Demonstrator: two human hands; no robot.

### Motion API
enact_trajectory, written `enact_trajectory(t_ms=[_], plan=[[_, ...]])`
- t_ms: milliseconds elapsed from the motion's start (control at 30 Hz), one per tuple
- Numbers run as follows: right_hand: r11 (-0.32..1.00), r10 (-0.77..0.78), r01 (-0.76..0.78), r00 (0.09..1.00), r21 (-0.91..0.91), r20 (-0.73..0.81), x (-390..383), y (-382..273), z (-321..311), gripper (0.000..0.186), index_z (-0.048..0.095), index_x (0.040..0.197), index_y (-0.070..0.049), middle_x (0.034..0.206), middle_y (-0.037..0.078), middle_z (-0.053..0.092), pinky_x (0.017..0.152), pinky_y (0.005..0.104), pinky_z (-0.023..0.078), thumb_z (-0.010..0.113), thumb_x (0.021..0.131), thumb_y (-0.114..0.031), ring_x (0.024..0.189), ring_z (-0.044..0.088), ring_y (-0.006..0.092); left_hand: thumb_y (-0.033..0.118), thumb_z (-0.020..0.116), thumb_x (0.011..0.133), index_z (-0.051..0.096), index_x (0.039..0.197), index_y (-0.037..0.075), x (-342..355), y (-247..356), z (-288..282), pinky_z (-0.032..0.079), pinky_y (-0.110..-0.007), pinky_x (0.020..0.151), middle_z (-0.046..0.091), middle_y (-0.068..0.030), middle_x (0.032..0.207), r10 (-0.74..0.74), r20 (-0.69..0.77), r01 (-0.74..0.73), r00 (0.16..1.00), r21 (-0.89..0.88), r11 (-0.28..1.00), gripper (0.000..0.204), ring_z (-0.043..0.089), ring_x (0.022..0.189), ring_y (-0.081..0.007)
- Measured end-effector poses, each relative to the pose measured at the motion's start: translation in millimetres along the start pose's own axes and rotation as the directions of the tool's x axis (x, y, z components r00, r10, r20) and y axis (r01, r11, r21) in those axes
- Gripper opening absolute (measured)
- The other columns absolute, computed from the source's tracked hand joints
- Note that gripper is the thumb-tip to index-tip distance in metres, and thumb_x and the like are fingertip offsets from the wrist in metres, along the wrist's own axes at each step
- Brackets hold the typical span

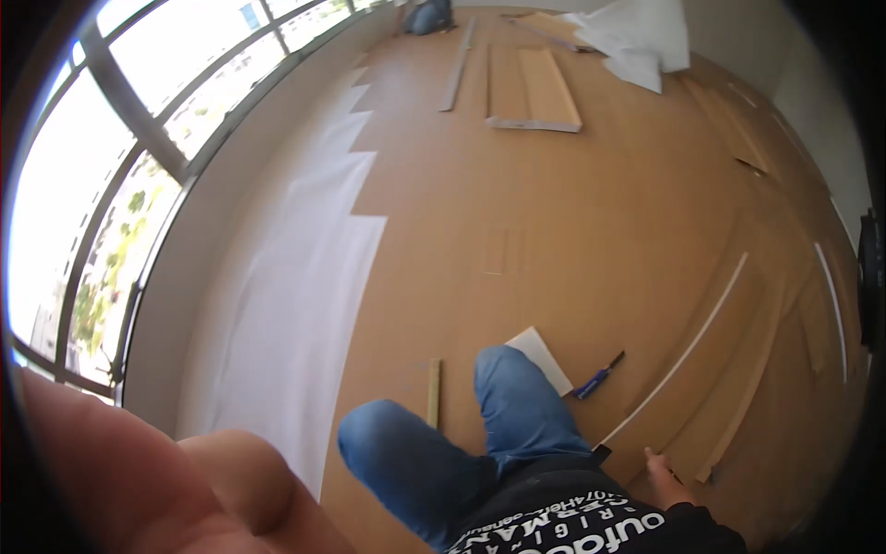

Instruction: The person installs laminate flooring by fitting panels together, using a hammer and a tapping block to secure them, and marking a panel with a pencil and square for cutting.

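Observation:
My left hand [120, 471] looms large and blurred at the lower left, close to the camera; rounded finger shapes show, but their grip cannot be made out. Low on the right, my right hand [661, 477] is down at the loose wood-look planks [706, 369], fingers toward them; whether it grips one is unclear. Between my knees and that hand lie a white rectangular piece [540, 358], partly behind my knee, and a blue-handled tool [595, 380] with a dark narrow end. A yellowish strip [434, 392] lies between my knees.
White underlay sheet [286, 295] runs along the window wall, beside the stepped edge of the wood-look floor [443, 203]. Farther off are an open cardboard box [535, 88], a long grey strip [458, 69] and crumpled white sheeting [641, 37]. Another person [429, 17] is low at the far end.

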State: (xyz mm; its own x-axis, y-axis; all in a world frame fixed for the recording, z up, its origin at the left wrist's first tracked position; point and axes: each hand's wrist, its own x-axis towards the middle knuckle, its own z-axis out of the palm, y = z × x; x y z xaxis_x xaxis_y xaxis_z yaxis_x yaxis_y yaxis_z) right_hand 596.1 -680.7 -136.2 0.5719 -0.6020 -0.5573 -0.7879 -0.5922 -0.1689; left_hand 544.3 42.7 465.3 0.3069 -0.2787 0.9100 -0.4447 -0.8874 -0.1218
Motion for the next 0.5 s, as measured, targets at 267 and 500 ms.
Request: enact_trajectory(t_ms=[267,500], plan=[[0.994,0.03,-0.007,0.978,0.113,-0.205,62.3,61.6,32.2,0.086,0.044,0.152,0.003,0.155,0.021,0.05,0.114,0.0449,0.043,0.078,0.09,-0.047,0.139,0.05,0.0348,0.029,0.06,0.104,0.053,0.143,-0.003,-43.6,15.7,54.9,0.044,-0.045,0.113,0.056,-0.0205,0.146,0.042,-0.086,-0.051,0.995,-0.099,0.994,0.051,0.056,0.134,-0.0335],[0.729,-0.154,0.184,0.983,0.659,-0.104,61.6,33.8,23.3,0.065,0.056,0.141,0.003,0.145,0.017,0.06,0.113,0.0404,0.045,0.084,0.087,-0.018,0.129,0.059,0.0296,0.03,0.06,0.104,0.053,0.143,-0.003,-6.3,36.4,52.0,0.044,-0.046,0.113,0.055,-0.0205,0.147,0.125,-0.05,-0.127,0.991,-0.056,0.99,0.051,0.056,0.134,-0.0337]])
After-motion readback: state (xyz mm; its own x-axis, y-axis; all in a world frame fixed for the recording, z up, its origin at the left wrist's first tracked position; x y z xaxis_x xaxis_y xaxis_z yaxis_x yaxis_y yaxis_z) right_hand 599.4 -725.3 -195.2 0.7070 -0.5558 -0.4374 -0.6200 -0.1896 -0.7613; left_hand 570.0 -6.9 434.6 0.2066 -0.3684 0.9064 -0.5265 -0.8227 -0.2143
